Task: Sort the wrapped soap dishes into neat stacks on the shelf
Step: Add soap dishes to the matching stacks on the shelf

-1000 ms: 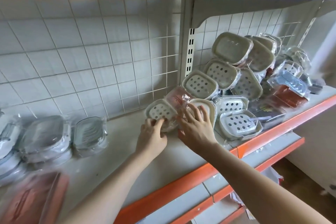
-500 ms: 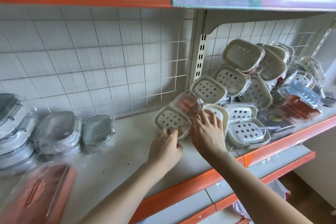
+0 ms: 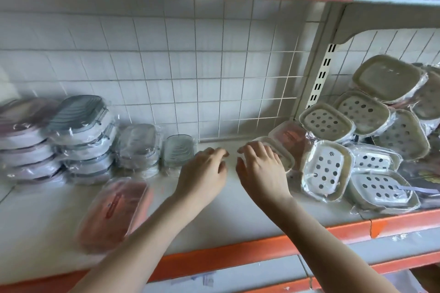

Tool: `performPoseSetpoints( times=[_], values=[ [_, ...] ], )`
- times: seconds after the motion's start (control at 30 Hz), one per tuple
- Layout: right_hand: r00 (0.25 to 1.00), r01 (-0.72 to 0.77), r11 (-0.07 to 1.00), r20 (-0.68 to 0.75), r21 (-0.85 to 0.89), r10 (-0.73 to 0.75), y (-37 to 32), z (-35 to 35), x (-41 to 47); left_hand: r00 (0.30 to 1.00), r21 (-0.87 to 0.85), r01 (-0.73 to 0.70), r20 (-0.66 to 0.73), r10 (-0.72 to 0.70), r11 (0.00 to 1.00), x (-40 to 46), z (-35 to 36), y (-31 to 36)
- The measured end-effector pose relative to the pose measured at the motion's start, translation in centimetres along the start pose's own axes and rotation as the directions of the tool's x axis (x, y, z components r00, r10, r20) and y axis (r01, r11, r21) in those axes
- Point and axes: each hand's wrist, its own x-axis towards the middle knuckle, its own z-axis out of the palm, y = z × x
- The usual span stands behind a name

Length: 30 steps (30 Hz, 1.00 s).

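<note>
Right now the beige soap dish (image 3: 273, 150) lies under my right hand (image 3: 262, 169), at the left edge of the jumbled pile (image 3: 371, 140), its long axis running from my fingers toward that pile. My right fingers are spread over its near end, touching it; I cannot tell whether they grip. My left hand (image 3: 204, 171), fingers loosely spread and holding nothing, hovers just left of the dish. Further left of it stand four grey stacks (image 3: 81, 135); one pink dish (image 3: 114, 209) lies alone near the shelf's front edge (image 3: 238, 254). Around ten perforated dishes remain unsorted.
</note>
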Motion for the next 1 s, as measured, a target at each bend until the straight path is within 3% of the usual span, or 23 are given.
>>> performPoseSetpoints(
  times=[0.3,0.43,0.57,0.77,0.87,1.0],
  values=[
    [0.960,0.022,0.939,0.256,0.342,-0.116,-10.1,3.1,-2.0,0.965,0.123,0.184,-0.212,-0.156,0.975,-5.5,-5.9,-7.9],
    [0.938,0.049,0.893,0.288,0.447,-0.195,-14.2,4.1,-3.7,0.937,0.142,0.296,-0.237,-0.258,0.944,-8.3,-6.8,-11.3],
    [0.900,0.090,0.874,0.337,0.478,-0.276,-16.3,4.8,-5.0,0.932,0.169,0.320,-0.234,-0.277,0.932,-10.5,-7.4,-14.1],
    [0.859,-0.021,0.746,0.394,0.666,-0.328,-16.7,5.0,-6.0,0.898,-0.121,0.389,-0.171,-0.405,0.913,-13.0,-6.9,-15.3],
    [0.833,-0.007,0.759,0.424,0.651,-0.356,-16.7,5.0,-6.4,0.921,-0.231,0.315,-0.162,-0.356,0.920,-13.5,-6.9,-15.9],
    [0.837,-0.012,0.762,0.423,0.647,-0.346,-16.6,5.1,-6.5,0.922,-0.387,0.324,-0.075,-0.380,0.863,-14.0,-6.9,-16.6]
  ],
)
